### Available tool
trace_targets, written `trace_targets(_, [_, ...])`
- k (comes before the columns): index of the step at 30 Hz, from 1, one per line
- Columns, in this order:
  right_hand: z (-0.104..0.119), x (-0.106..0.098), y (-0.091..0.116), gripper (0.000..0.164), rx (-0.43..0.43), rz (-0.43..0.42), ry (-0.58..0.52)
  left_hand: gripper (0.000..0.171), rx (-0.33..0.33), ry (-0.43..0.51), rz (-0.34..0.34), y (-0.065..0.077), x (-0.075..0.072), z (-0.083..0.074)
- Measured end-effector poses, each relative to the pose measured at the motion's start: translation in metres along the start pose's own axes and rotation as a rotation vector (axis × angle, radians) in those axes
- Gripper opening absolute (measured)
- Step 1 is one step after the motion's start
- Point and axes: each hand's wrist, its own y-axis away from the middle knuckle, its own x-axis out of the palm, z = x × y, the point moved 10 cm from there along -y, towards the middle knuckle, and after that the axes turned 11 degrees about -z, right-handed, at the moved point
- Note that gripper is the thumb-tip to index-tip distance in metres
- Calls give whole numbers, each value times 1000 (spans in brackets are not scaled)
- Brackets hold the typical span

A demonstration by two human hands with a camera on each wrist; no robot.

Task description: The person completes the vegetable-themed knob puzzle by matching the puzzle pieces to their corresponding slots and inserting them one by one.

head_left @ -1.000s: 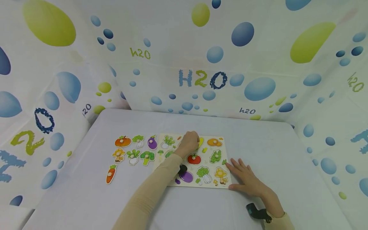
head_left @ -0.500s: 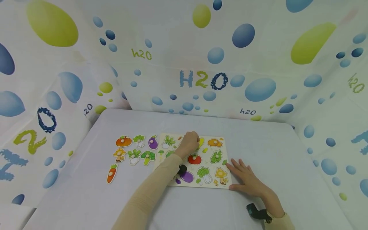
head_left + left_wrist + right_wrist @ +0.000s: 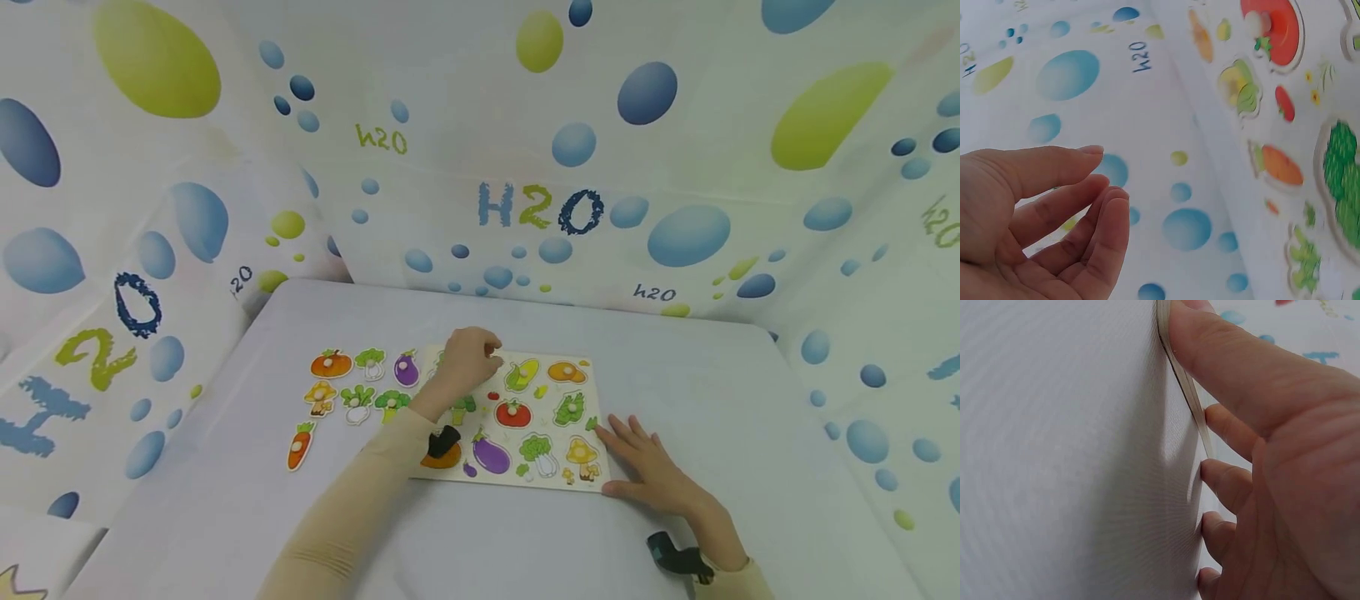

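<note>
My left hand [image 3: 465, 358] hovers over the back left part of a vegetable puzzle board [image 3: 551, 417], its fingers loosely bent. In the left wrist view nothing lies between thumb and fingers of the left hand [image 3: 1066, 219]. A corn piece [image 3: 522, 375] and a tomato piece [image 3: 513, 413] sit on the board to the right of that hand. My right hand [image 3: 656, 475] rests at the board's right edge with fingers spread. The right wrist view has its thumb against the board edge [image 3: 1185, 381]. The left forearm hides part of the board.
Left of the board lie loose knobbed pieces: a pumpkin [image 3: 332, 364], a bok choy [image 3: 371, 364], an eggplant [image 3: 407, 368], a mushroom [image 3: 320, 398], a radish [image 3: 357, 405], a broccoli [image 3: 392, 405] and a carrot [image 3: 298, 447]. A patterned curtain [image 3: 420, 192] hangs behind the white table [image 3: 510, 542].
My left hand has come off the corn piece and moved left, uncovering the corn. The right hand stays at the board's edge. The head view has shifted slightly.
</note>
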Motion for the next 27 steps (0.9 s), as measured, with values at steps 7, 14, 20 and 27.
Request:
trace_targets(7, [1,1,1,83,-24,-8,9,21,-51,30,-83,21,-55,11])
trace_targets(14, [0,4,1,83,-26,-1,3,21,-80,-4,-140,46,-95,38])
trace_targets(20, [-3,4,0,84,-15,4,12,22,-136,-45,-216,64,-138,72])
trace_targets(27, [0,1,0,83,-32,-4,9,22,-191,-102,-275,94,-175,106])
